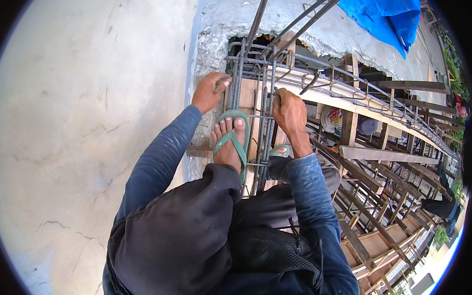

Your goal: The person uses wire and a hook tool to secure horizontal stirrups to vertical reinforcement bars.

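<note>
Head view: between your two hands runs the dark grey cage of ribbed steel bars (pixel 235 93), its long rods bound by thin cross-ties. It should feel stiff, heavy and rough, hardly slippery, and not fragile; a long rod between two ties looks the best place to take hold, clear of the cut ends. Your left hand (pixel 209 92) has its fingers curled at the near-left rods, but you cannot tell from here whether they close on one. Your right hand (pixel 290 115) is bunched at the right-hand rods, and what it pinches, if anything, is hidden.

Just below your grip, your foot in a green rubber flip-flop (pixel 234 114) stands over the rods (bare toes near rough steel, mind). Beyond your hands, tall slanting rods (pixel 257 18) rise in the way. Left of your grip is the cream plastered wall (pixel 91 116); to the right, a curved pale plank (pixel 362 106) edges the cage above brown timber props (pixel 348 128). Farther off hangs a blue plastic tarp (pixel 381 17).
</note>
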{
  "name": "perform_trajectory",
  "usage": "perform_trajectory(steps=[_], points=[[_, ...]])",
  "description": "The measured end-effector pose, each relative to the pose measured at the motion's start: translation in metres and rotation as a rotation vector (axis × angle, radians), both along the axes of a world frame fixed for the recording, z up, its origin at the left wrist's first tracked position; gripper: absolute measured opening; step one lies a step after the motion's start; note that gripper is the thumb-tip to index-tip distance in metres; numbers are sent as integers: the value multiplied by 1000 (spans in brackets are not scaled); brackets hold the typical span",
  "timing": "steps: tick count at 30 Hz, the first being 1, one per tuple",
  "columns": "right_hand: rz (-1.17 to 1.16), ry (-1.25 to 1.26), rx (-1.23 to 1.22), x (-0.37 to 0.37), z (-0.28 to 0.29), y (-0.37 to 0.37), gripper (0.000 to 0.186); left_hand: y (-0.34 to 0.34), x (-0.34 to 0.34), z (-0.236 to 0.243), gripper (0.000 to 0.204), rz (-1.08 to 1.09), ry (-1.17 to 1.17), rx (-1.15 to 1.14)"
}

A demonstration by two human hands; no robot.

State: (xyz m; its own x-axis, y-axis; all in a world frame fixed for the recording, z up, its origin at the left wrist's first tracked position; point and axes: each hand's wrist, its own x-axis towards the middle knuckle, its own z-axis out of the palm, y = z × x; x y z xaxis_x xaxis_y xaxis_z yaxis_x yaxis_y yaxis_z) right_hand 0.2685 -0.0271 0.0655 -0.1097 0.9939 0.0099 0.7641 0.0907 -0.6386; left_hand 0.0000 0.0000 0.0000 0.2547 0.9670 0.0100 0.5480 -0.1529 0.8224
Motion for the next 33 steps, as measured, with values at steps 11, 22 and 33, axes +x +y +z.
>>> perform_trajectory(steps=[11,22,33], points=[[-29,-29,-274,-58,-101,34,17,-7,34,-13,45,390,-678,-1099],[76,156,-336,-61,-107,45,20,5,30,-54,28,527,-899,-962],[-37,-218,-341,-58,-46,39,20,10,29,-33,12,715,-1029,-816]])
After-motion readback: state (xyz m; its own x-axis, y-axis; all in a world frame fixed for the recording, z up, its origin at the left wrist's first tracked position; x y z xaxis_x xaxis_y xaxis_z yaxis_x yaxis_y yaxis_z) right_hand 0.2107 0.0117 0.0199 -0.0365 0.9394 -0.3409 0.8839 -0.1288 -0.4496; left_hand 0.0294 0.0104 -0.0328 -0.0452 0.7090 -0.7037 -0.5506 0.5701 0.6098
